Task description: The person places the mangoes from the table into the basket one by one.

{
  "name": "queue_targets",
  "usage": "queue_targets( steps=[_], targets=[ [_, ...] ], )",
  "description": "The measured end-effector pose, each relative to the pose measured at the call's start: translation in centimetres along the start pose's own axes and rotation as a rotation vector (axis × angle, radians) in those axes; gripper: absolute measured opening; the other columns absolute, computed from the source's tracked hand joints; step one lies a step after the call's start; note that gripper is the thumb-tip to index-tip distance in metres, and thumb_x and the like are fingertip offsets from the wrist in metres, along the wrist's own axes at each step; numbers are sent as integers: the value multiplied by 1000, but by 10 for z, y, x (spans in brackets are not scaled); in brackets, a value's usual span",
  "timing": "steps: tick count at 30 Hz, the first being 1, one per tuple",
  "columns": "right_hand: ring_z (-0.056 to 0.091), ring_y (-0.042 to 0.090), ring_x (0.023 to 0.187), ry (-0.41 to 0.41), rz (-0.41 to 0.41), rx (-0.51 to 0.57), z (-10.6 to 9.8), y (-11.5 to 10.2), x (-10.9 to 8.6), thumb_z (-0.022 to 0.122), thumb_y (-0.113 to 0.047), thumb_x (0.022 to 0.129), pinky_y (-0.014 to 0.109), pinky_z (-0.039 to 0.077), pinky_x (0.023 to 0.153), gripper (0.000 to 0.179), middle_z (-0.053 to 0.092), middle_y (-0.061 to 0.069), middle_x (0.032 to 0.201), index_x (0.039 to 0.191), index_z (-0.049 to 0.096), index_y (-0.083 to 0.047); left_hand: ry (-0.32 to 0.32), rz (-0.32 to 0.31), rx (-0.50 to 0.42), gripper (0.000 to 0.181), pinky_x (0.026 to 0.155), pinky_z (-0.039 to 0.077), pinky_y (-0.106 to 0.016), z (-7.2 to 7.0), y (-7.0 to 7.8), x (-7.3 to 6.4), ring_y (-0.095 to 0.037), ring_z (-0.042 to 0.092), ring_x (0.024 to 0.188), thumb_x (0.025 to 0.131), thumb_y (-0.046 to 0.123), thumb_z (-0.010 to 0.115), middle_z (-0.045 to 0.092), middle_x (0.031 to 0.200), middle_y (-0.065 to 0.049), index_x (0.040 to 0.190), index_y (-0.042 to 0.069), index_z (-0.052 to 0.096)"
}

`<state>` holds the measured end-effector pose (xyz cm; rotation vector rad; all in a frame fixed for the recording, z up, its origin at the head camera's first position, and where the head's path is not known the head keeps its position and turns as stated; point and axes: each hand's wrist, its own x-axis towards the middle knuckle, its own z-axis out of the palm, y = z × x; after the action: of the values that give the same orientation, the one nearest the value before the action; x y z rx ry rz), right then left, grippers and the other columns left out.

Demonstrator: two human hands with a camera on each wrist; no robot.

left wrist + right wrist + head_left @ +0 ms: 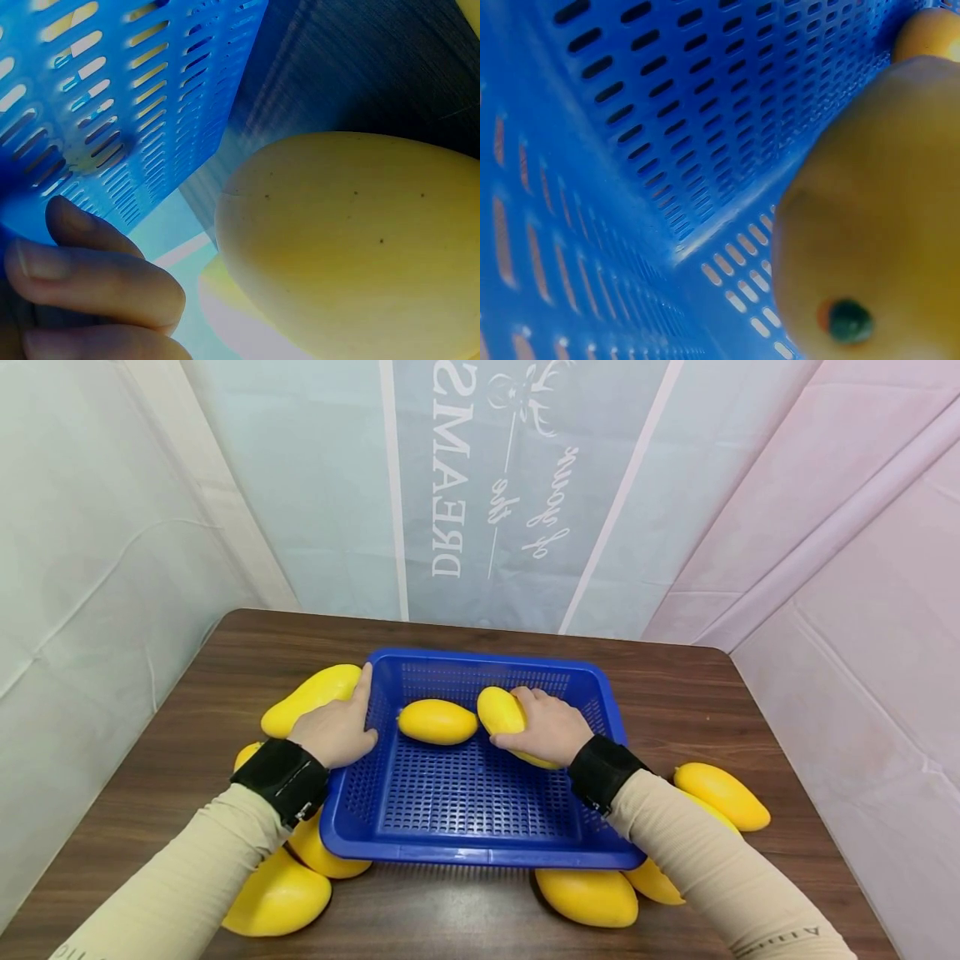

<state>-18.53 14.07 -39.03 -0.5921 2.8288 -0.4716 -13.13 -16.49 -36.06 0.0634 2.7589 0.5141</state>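
Leftmost, on the brown tabletop [697, 702], one long yellow mango [311, 697], just beside the far left corner of a perforated blue basket [480, 853]. Nearer, one rounder mango [277, 897] close beside a partly hidden mango [326, 852], plus a sliver of another fruit [246, 753] behind the left wristband [281, 777]. Seem smooth and firm in the left wrist view, with tiny dark specks; probably stiff, moderately light, a little slippery, and best taken round the thick middle rather than by the tapering ends.

Next, left grip [333, 727], bent over the basket's left rim: thumb reaching inward, index finger stretched along the edge, other fingers curled by the outer wall in the left wrist view. Holds the basket, apparently thin plastic, likely light, slightly springy and easy to shove; best held by the rim.

Inside the basket, left of centre, a loose mango [437, 722] lying crosswise. Right of that, the gripped mango [497, 708], slanting down toward the right, with a green stem mark [850, 321] at one end. Contact with the basket floor impossible to tell.

Then right grip [551, 727], wrapped round that slanting fruit, spread only as wide as its body: thumb on the near side, fingers over the far side. Holds nothing else.

Finally, near the front right corner, a mango [588, 897] and a half-covered neighbour [656, 883]; rightmost, beyond the right sleeve [712, 868], one more mango [723, 797].
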Motion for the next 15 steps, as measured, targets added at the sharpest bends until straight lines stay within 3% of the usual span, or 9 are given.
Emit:
queue_targets(
  steps=[15],
  targets=[
    [61, 25, 93, -11, -7, -26, 5, -1, 0, 66, -63, 79, 41, 52, 78, 84, 62, 14, 123, 142, 48, -9, 0, -12, 3, 97, 43, 42, -26, 0, 0, 0, -19, 55, 44, 92, 19, 53, 52, 58, -3, 157, 11, -18]
  ],
)
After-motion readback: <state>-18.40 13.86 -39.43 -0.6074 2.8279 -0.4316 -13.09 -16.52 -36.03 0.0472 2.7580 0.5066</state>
